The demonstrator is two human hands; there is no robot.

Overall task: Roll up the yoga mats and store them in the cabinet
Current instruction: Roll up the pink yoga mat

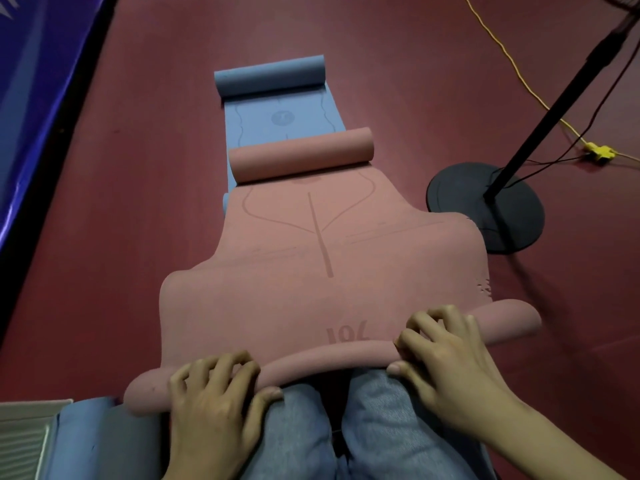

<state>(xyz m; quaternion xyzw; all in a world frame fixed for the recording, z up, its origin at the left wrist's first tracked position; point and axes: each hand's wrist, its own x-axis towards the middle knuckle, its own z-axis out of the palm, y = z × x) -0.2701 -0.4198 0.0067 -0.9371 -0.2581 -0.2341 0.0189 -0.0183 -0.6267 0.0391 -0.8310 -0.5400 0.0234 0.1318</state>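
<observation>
Pink foam mat [311, 244], soft and limp, sags at centre frame. Left hand [214, 393] and right hand [446, 358] both curl round its started roll [329, 358]; grip near the ends.

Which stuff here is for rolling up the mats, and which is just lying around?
For the job:
pink mat
blue mat
left hand
right hand

Just lying about:
fan stand
yellow cable
</observation>
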